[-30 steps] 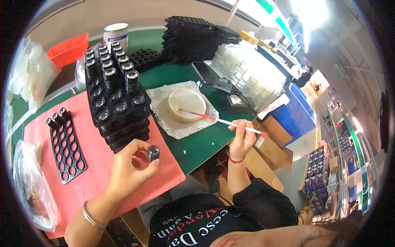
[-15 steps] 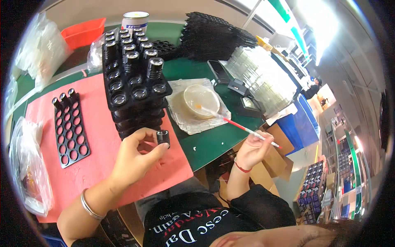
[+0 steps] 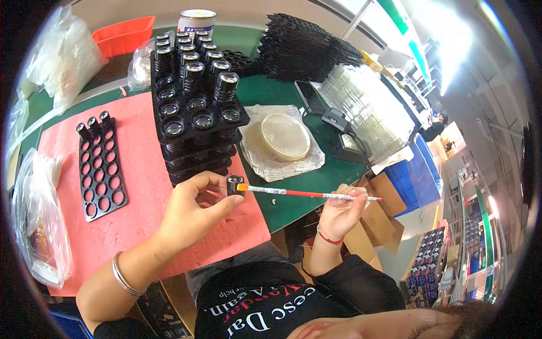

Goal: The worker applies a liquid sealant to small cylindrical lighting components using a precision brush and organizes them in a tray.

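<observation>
My left hand (image 3: 195, 206) pinches a short black lens barrel (image 3: 234, 182) above the pink mat (image 3: 147, 226). Between the fingers of my right hand (image 3: 340, 216) is a thin paintbrush (image 3: 299, 194) with a red and white handle. Its orange bristles meet the barrel's side near the rim. Beyond my left hand rises a stack of black trays (image 3: 192, 151); several glass-topped lens barrels (image 3: 193, 76) stand upright in the top one. At the left lies a black tray with round holes (image 3: 100, 189), holding 3 barrels at its far end.
A round pale dish (image 3: 287, 137) rests on folded paper (image 3: 257, 160) to the right of the stack. Behind it are a phone (image 3: 309, 96), clear plastic trays (image 3: 370, 110) and piled black trays (image 3: 305, 48). A tin (image 3: 197, 22), red bin (image 3: 124, 37) and plastic bags (image 3: 42, 220) line the far and left sides.
The paintbrush has moved left from over the dish, and its bristles are now against the lens barrel. My left hand still pinches the barrel. The whole view has shifted slightly.
</observation>
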Demonstrator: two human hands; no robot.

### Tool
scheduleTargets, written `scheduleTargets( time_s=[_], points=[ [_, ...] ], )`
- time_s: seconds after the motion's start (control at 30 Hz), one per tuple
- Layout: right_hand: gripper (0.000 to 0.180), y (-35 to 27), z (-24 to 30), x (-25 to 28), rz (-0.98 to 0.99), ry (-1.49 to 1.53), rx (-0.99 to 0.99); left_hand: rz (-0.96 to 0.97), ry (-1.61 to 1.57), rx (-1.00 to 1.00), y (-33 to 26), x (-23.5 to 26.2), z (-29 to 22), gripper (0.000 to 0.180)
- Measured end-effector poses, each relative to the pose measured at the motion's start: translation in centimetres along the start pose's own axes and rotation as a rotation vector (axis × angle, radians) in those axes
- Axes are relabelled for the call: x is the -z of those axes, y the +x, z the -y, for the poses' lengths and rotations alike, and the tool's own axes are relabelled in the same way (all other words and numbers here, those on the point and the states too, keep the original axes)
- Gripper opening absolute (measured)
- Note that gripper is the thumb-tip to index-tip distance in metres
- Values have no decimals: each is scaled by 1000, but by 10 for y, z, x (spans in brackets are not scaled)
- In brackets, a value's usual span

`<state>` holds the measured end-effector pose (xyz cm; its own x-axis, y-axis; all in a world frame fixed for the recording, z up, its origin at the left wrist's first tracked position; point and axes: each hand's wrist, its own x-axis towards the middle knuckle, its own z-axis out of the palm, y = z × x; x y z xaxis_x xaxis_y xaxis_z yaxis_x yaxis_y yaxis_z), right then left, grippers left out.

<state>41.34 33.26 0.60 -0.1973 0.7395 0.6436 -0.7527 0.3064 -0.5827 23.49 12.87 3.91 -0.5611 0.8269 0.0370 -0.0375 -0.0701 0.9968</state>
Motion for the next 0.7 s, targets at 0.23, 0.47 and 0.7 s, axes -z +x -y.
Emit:
scheduleTargets(
  time_s=[0.23, 0.47, 0.7],
  points=[
    [28, -2, -3, -2, -97, -21, -1, 28, -53, -11, -1, 0, 3, 23],
    [23, -2, -3, 7, -70, -42, 11, 95, -80, -39, -2, 1, 1, 24],
    [27, -1, -3, 0, -167, -95, 86, 119, -136, -27, -5, -1, -2, 23]
  ],
)
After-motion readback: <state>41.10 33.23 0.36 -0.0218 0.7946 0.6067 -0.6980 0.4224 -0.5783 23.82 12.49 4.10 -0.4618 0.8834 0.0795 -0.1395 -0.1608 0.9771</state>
